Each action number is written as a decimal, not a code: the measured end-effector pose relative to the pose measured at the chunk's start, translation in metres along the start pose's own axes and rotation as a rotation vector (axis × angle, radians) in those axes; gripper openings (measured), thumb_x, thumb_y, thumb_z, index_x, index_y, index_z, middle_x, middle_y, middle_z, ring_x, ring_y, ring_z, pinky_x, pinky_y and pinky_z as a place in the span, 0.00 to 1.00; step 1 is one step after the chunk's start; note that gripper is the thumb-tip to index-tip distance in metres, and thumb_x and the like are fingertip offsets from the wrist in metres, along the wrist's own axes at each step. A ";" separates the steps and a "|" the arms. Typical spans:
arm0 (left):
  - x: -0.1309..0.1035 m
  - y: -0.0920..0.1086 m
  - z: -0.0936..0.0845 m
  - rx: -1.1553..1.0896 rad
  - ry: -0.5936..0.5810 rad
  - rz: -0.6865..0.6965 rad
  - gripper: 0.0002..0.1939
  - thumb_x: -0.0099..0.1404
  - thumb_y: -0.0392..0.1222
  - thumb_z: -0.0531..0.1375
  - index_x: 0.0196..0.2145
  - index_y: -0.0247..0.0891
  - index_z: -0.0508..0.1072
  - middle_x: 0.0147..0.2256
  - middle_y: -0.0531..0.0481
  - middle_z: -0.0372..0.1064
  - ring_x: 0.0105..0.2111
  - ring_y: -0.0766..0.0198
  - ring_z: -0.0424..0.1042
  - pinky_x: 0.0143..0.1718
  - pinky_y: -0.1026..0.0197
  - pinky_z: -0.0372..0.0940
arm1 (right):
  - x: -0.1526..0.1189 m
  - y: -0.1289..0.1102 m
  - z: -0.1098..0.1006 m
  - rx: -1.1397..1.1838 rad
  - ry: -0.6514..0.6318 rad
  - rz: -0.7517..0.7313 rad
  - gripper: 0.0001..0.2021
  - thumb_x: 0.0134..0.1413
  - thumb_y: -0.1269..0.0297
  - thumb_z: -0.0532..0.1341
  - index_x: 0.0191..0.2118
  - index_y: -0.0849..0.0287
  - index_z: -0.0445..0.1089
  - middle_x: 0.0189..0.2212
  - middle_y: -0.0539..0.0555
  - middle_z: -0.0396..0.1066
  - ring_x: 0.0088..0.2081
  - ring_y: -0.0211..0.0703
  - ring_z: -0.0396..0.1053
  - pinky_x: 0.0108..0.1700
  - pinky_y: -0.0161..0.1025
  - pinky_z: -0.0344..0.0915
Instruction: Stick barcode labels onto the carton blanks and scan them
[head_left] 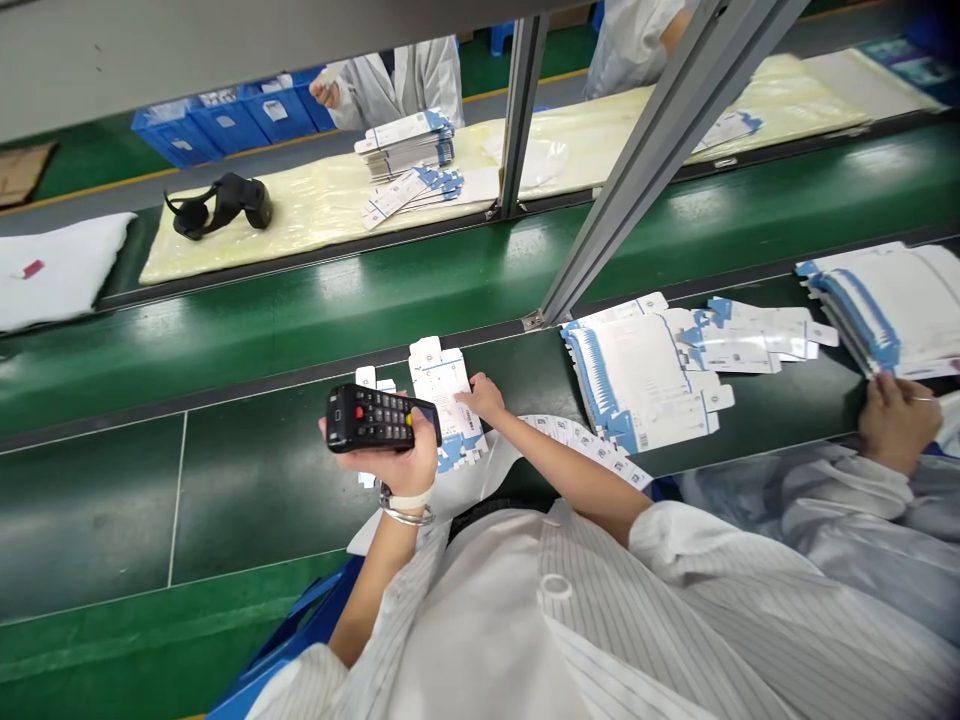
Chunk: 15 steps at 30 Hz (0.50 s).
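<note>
My left hand [405, 465] is wrapped around a black handheld barcode scanner [379, 418], its thumb lying by the yellow key. The scanner's screen end points right, over a flat, unfolded white-and-blue carton [442, 385]. At that carton's right edge is my right hand [486, 398], thumb on top and the other fingers curled and partly hidden. Part of another flat carton [365, 378] shows behind the scanner. A strip of printed labels [577, 435] curves across the bench beneath my right forearm.
Stacked flat cartons [637, 375] lie right of my hands, with loose cartons [750, 335] beyond. A co-worker's hand [896, 420] touches another stack [900, 300] at far right. A metal post [637, 170] rises from the bench edge. Across the green belt [322, 290] lies a black headset [217, 205].
</note>
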<state>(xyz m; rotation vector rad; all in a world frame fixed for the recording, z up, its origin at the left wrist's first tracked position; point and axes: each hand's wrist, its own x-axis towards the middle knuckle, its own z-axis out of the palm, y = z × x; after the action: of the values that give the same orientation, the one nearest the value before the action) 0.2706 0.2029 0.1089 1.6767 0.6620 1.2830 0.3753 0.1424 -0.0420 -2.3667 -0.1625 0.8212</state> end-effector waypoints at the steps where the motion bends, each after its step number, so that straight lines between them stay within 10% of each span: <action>1: -0.003 -0.002 0.004 -0.021 0.003 0.044 0.43 0.47 0.37 0.62 0.53 0.46 0.38 0.59 0.36 0.32 0.41 0.59 0.67 0.37 0.53 0.72 | 0.002 0.005 0.001 -0.004 -0.024 0.011 0.20 0.40 0.58 0.65 0.40 0.62 0.65 0.38 0.59 0.69 0.39 0.50 0.68 0.36 0.38 0.62; 5: -0.009 -0.003 0.012 -0.044 -0.021 0.092 0.40 0.49 0.34 0.60 0.53 0.46 0.40 0.52 0.39 0.47 0.34 0.66 0.68 0.35 0.56 0.71 | 0.008 0.009 0.003 -0.007 -0.059 0.024 0.14 0.38 0.57 0.66 0.30 0.59 0.68 0.30 0.52 0.72 0.32 0.43 0.70 0.30 0.33 0.60; 15: -0.012 0.008 0.016 0.037 0.035 0.036 0.39 0.48 0.38 0.60 0.52 0.41 0.40 0.51 0.36 0.49 0.36 0.65 0.67 0.37 0.55 0.69 | 0.007 0.012 -0.004 0.021 -0.040 0.014 0.10 0.38 0.57 0.66 0.22 0.58 0.69 0.25 0.51 0.72 0.30 0.41 0.70 0.26 0.32 0.57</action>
<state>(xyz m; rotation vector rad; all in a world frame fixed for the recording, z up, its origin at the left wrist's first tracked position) 0.2814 0.1839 0.1091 1.7065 0.6837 1.3355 0.3829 0.1328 -0.0502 -2.3355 -0.1530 0.8737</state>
